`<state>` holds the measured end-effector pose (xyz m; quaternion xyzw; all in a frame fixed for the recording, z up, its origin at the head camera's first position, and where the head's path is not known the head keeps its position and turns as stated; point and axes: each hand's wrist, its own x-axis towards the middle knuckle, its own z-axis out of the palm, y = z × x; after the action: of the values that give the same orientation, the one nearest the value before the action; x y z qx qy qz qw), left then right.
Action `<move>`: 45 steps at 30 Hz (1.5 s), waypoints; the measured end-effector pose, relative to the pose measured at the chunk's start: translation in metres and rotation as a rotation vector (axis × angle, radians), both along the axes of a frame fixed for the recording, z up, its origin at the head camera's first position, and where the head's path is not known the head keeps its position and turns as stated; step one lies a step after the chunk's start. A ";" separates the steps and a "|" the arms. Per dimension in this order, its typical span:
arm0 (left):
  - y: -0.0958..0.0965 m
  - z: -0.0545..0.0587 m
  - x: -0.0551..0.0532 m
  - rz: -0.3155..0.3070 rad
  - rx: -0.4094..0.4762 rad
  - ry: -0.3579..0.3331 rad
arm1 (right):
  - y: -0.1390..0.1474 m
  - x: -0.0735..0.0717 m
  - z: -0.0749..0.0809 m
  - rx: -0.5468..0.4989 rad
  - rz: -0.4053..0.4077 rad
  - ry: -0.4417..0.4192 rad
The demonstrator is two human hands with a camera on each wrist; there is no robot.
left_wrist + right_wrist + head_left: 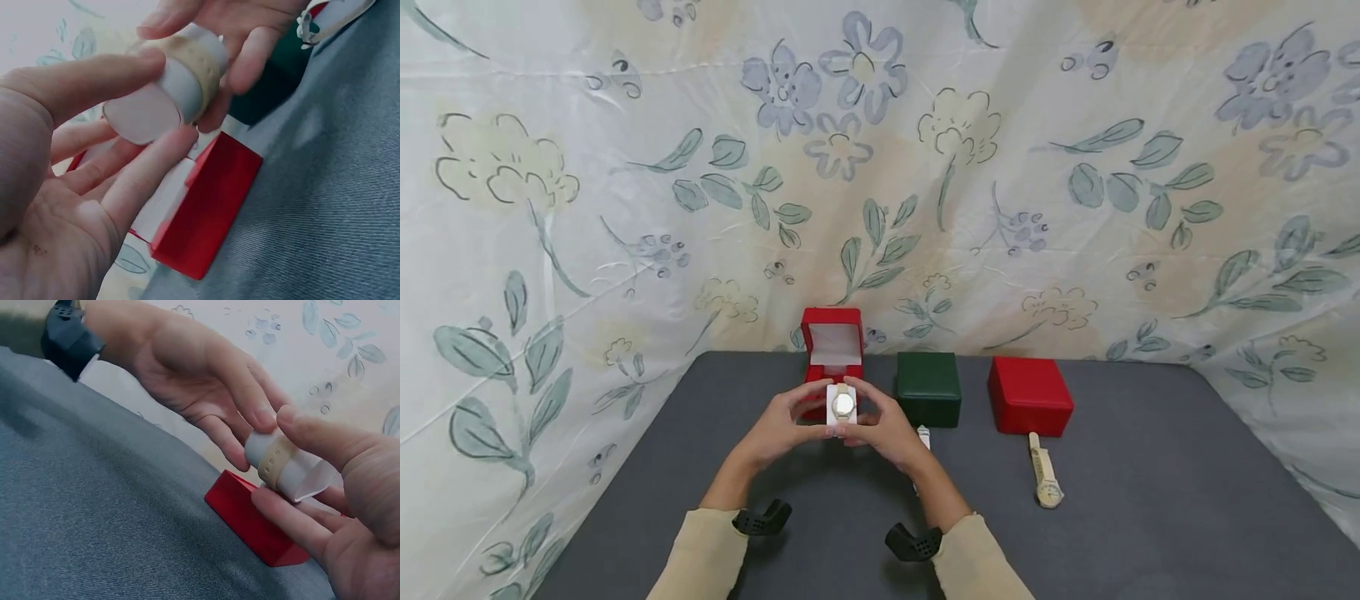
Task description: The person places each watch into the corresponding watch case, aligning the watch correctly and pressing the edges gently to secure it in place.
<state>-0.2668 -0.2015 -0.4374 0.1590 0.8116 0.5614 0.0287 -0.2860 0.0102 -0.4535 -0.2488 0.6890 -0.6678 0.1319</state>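
Between both hands, above the table, is a wristwatch (844,405) with a cream strap wrapped around a white watch cushion (144,115). My left hand (782,427) pinches one end of the cushion between thumb and fingers. From the other end, my right hand (883,429) grips it the same way. The watch's round dial faces up toward the head view, while the holes of its strap (275,464) show in the right wrist view. Just behind the hands stands a red watch box (832,315), its lid raised and its pale lining showing.
Right of the open box sit a closed green box (928,389) and a closed red box (1032,396). A cream-strapped watch (1045,477) lies before the red one. A white-strapped watch (923,435) is partly hidden by the right forearm. Floral cloth (880,183) hangs behind the dark table (1150,500).
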 end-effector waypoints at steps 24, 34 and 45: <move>-0.010 0.018 -0.054 0.061 -0.333 0.035 | -0.025 0.003 0.032 0.008 -0.238 0.027; -0.012 0.017 -0.061 0.076 -0.392 0.004 | -0.036 -0.025 0.002 0.081 -0.304 0.012; -0.005 0.013 -0.056 0.172 -0.422 0.094 | -0.040 -0.031 0.002 0.224 -0.307 0.055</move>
<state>-0.3232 -0.2064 -0.4248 0.1055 0.9221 0.3716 -0.0243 -0.3168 -0.0297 -0.4512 -0.1430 0.7921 -0.5923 0.0364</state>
